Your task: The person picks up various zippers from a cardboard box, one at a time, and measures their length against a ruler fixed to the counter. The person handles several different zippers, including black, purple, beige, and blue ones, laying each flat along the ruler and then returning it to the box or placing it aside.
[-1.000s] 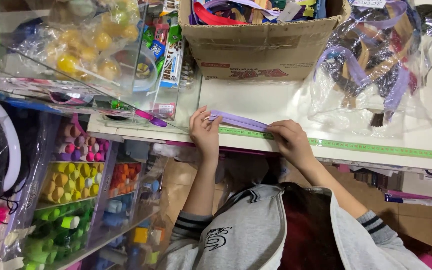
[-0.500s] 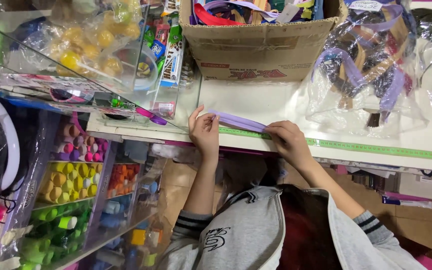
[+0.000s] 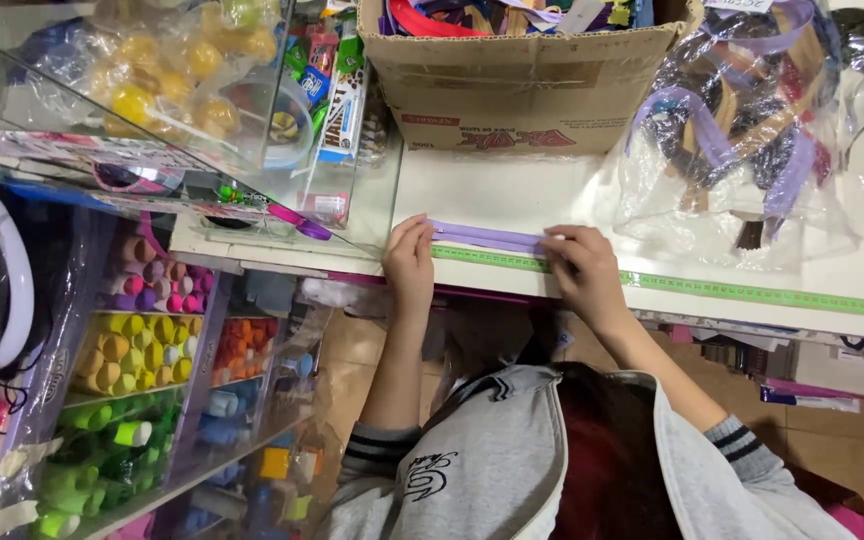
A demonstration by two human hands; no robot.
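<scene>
A purple ribbon strip (image 3: 487, 237) lies stretched along the green measuring tape (image 3: 752, 293) fixed to the front edge of the white table (image 3: 512, 190). My left hand (image 3: 410, 262) pins the ribbon's left end against the table edge with its fingertips. My right hand (image 3: 580, 268) pinches the ribbon's right end, with the fingers curled over it. The ribbon is taut and flat between the two hands, which are about a hand's width apart.
A cardboard box (image 3: 522, 85) of mixed ribbons stands at the back of the table. Clear bags of purple ribbon (image 3: 742, 140) lie to the right. A glass case (image 3: 172, 110) with yellow trinkets is on the left, with shelves of coloured spools (image 3: 132, 350) below it.
Both hands stay on the ribbon at the table edge with hardly any shift. The view has moved slightly.
</scene>
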